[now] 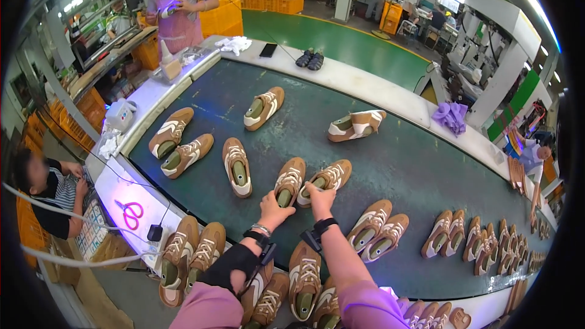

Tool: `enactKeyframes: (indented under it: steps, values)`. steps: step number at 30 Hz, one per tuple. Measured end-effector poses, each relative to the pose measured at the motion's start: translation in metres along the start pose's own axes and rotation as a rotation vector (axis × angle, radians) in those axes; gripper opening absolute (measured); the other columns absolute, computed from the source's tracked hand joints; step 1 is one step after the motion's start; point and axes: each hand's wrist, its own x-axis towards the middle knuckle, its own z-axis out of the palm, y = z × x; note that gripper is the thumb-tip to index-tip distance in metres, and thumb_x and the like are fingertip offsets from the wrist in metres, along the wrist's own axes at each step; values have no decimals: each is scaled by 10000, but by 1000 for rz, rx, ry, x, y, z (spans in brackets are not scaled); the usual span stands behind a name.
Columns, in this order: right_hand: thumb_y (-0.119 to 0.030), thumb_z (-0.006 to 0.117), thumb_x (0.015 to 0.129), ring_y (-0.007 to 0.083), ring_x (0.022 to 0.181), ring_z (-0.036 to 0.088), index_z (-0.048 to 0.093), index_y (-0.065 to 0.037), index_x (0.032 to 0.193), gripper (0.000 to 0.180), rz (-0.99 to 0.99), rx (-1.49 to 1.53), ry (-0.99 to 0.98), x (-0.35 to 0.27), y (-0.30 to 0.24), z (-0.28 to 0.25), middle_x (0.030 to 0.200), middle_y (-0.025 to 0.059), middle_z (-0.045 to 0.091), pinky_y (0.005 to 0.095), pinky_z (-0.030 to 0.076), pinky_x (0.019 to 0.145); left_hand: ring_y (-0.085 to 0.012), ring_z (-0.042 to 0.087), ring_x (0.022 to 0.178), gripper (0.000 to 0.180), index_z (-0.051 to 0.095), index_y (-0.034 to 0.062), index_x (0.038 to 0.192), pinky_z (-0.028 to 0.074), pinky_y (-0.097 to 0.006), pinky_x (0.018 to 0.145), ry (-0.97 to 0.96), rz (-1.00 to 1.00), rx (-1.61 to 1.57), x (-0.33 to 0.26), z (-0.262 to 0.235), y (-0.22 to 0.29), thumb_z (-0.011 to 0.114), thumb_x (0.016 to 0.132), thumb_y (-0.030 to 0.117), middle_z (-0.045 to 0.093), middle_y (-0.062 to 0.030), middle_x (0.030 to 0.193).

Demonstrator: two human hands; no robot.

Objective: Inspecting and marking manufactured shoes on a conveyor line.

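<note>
Two tan sneakers with white stripes and laces lie side by side on the dark green conveyor belt (268, 152), toes pointing away from me. My left hand (275, 210) is closed around the heel of the left sneaker (290, 173). The right sneaker (335, 173) has its heel in my right hand (319, 200), the thumb by its opening. Some of the fingers are hidden behind the shoes and hands. Just left of this pair is a single sneaker (236, 167), its heel toward me. Another pair of sneakers (378, 229) stands to the right of my right forearm.
More sneakers (448, 231) line the belt rightward; others (304, 277) stand below my arms. Red-handled scissors (131, 213) lie on the left side table. Along the far ledge are a phone (268, 50) and purple cloth (450, 117). Co-workers are at the far left, left and right.
</note>
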Motion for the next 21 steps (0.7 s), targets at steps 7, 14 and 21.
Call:
enactKeyframes:
  steps: [7,14,21]
  values:
    - [-149,771,593,344,965,604,542,86,1011,532,145,-71,83,-2,-6,-1,1039,214,591,384,490,838,-354,547,1059,801,396,1,1282,444,-420,924,-94,-46,-51,26,2,-21,782,606,195,537,-210,1168]
    - [34,588,669,225,919,598,540,-10,1067,403,451,1057,-848,-50,1,-152,983,83,608,365,494,831,-256,583,1035,630,365,43,1310,487,-415,895,-574,-344,-1410,-63,-68,26,594,730,-53,549,-122,1159]
    - [9,579,500,312,1124,544,416,22,1316,833,418,1165,-907,-182,-6,-318,1236,163,549,427,410,1005,-222,486,1115,885,200,107,1387,386,-337,974,-779,34,-1064,-236,-152,118,634,621,23,465,-105,1198]
